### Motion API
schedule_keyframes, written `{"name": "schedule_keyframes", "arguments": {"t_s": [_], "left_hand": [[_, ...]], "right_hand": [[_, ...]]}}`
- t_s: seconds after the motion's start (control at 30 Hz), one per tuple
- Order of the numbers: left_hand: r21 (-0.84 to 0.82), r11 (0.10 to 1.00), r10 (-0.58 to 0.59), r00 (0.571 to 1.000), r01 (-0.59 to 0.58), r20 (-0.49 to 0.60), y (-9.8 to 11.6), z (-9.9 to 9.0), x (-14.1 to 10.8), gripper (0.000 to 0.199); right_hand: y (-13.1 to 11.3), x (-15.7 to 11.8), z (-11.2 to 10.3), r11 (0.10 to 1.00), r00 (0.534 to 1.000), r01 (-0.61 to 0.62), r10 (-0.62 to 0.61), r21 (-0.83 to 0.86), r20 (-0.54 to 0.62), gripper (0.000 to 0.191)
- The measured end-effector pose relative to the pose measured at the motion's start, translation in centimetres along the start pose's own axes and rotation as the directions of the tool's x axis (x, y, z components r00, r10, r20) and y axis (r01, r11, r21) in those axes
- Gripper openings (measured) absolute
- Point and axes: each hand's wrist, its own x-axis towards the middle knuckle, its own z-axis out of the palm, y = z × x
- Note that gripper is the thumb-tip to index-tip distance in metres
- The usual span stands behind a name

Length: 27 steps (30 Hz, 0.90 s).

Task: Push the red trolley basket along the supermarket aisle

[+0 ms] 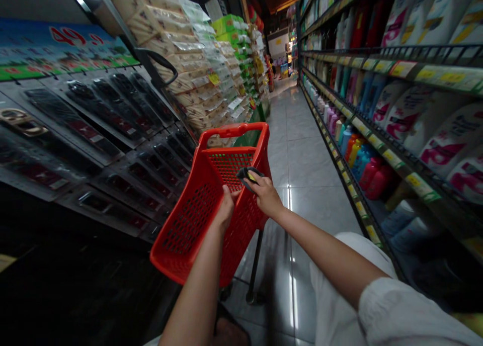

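A red plastic shopping basket cart [192,225] with grid walls stands in front of me, tilted in the view. Over its right side, my right hand [266,192] is closed on a small dark object [246,176] with a yellow mark. My left hand [226,207] is just left of it, over the basket, with the thumb raised; its fingers are partly hidden, and whether it holds anything cannot be made out. The part of the basket's inside that shows has no goods in it.
Shelves of bottles [377,130] line the right side. Stacked tissue packs [181,59] and a rack of dark packaged goods [101,150] stand on the left. A tiled aisle floor [309,150] runs ahead between them.
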Motion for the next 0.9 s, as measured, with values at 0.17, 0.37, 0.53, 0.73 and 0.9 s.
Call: {"name": "schedule_keyframes", "arguments": {"t_s": [0.17,0.37,0.53,0.73,0.9], "left_hand": [[-0.305,0.945,-0.096,0.991,0.119,0.09,-0.1,-0.5,-0.6,0.118],[-0.247,0.966,-0.074,0.997,0.074,0.009,-0.5,-1.1,-0.5,0.121],[-0.21,0.972,-0.118,0.993,0.108,-0.032,-0.6,-2.0,-1.1,0.122],[-0.245,0.967,-0.068,0.997,0.072,0.025,-0.2,-1.7,-1.6,0.105],[0.09,0.995,0.037,0.999,-0.038,0.014,1.1,-0.9,-1.3,0.08]], "right_hand": [[-1.7,-2.2,0.5,0.998,0.997,0.055,-0.055,0.004,0.06,0.078],[-3.8,-4.4,1.3,0.991,0.985,0.117,-0.124,0.065,0.12,0.082],[-5.1,-6.5,1.8,0.967,0.961,0.198,-0.224,0.16,0.16,0.085],[-4.7,-6.5,1.8,0.91,0.973,0.188,-0.225,0.37,0.059,0.065],[-1.2,-3.1,1.8,0.854,0.896,-0.213,0.364,0.475,-0.253,0.056]]}}
